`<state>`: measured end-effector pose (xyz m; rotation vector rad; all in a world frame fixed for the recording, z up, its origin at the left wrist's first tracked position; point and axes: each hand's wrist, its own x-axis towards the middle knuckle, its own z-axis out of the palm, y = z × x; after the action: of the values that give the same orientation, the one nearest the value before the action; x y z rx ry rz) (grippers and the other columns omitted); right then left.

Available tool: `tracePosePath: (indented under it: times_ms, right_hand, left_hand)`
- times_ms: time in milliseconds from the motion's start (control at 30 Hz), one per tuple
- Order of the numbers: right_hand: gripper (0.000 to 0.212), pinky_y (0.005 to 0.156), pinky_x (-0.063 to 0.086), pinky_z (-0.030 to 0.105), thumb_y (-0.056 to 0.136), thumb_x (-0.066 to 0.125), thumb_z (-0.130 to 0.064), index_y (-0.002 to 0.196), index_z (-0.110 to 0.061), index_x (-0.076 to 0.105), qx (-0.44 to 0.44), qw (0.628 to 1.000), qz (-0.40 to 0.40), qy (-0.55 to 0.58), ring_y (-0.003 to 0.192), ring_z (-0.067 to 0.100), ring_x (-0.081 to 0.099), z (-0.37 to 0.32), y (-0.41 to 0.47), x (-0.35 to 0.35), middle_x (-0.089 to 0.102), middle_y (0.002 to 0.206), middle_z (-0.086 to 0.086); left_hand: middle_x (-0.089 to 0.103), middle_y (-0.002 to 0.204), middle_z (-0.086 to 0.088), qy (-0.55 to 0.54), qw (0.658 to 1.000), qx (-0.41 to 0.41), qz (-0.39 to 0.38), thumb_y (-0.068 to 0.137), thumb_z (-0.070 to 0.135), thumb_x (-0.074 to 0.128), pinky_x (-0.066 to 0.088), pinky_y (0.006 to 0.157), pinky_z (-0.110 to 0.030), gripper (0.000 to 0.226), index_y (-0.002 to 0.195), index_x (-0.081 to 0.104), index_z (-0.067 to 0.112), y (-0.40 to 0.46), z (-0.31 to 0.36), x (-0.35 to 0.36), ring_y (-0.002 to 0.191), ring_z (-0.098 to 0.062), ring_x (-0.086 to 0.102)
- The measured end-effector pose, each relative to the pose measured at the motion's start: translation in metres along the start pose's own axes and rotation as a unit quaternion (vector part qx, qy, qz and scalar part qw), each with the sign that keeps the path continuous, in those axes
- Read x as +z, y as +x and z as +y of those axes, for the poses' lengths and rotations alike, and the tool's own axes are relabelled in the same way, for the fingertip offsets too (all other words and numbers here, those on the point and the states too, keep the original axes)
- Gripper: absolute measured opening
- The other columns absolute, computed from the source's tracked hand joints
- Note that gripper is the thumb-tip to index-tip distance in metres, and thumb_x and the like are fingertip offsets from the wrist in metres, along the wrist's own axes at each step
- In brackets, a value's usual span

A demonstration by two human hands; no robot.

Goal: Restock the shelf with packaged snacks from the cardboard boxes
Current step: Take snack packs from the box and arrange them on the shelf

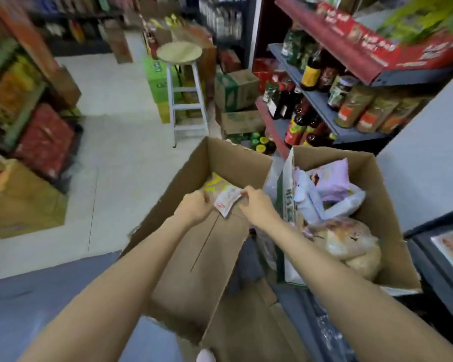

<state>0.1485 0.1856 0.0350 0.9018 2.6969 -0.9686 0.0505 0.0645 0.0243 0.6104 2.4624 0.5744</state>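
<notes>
1. While the open cardboard box (194, 231) stands on the floor below the camera, a small white snack packet (226, 201) is held over its opening between both hands.
2. The left hand (195, 206) is seen curled, its fingers pinching the packet's left end; how far the fingers wrap cannot be told through the blur.
3. The right hand (255, 205) is seen with thumb and fingers closed on the packet's upper right corner.
4. The packet's long axis is judged to run roughly from one hand to the other, slightly tilted, with its lower end toward the left hand.
5. Just beyond the hands, deeper in the box, a yellow-green packet (216, 185) is seen lying against the far wall.
6. A second cardboard box (377, 205), holding pale bagged goods, stands just beside the first on the right.
7. The shelf (332, 111) with bottles and jars lies up and to the right of the hands, so the right hand is judged the nearer for placing, and the packet would have to be carried up and rightward.
</notes>
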Motion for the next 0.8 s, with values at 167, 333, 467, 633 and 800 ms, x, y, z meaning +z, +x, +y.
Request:
tracePosePath:
  times_ms: [167,333,467,633,800]
  right_hand:
    - [0.061,0.1,0.033,0.032,0.088,0.06,-0.027,0.139,-0.007,0.034,0.052,0.996,-0.061,-0.033,0.13,0.035,0.036,0.008,0.112,0.05,0.039,0.137,0.019]
    - [0.077,0.107,0.028,0.034,0.083,0.063,-0.034,0.145,-0.011,0.024,0.094,0.982,-0.133,-0.092,0.138,0.031,0.025,0.031,0.214,0.089,0.029,0.146,0.015]
    - [0.064,0.106,0.029,0.03,0.09,0.057,-0.025,0.143,-0.005,0.026,0.128,0.978,-0.155,-0.062,0.137,0.031,0.031,0.044,0.269,0.116,0.034,0.146,0.016]
    - [0.047,0.11,0.027,0.034,0.1,0.034,-0.035,0.139,-0.009,0.042,0.17,0.969,-0.171,-0.06,0.136,0.031,0.036,0.058,0.291,0.138,0.039,0.147,0.015]
    - [0.061,0.112,0.026,0.037,0.101,0.017,-0.047,0.139,-0.007,0.042,0.21,0.96,-0.176,-0.059,0.137,0.033,0.033,0.058,0.277,0.141,0.038,0.148,0.015]
  left_hand:
    - [0.056,0.127,-0.02,-0.043,0.994,-0.071,-0.072,0.097,0.014,0.039,0.041,0.091,-0.031,0.031,0.117,0.054,-0.003,0.098,-0.039,0.029,0.119,-0.033,0.052]
    - [0.044,0.072,-0.003,-0.269,0.933,-0.202,-0.127,0.096,0.014,0.045,0.032,0.057,-0.024,0.02,0.078,0.053,0.018,0.181,-0.067,0.067,0.062,-0.012,0.039]
    - [0.045,0.071,-0.002,-0.469,0.824,-0.302,-0.096,0.097,0.017,0.049,0.039,0.056,-0.021,0.019,0.115,0.051,0.016,0.23,-0.071,0.092,0.059,-0.011,0.043]
    - [0.057,0.085,-0.005,-0.563,0.741,-0.333,-0.152,0.094,0.037,0.051,0.046,0.064,-0.026,0.025,0.095,0.058,0.013,0.251,-0.081,0.128,0.07,-0.015,0.054]
    - [0.065,0.09,-0.008,-0.511,0.777,-0.341,-0.137,0.067,0.039,0.079,0.047,0.068,-0.027,0.04,0.096,0.062,0.017,0.238,-0.096,0.147,0.068,-0.018,0.061]
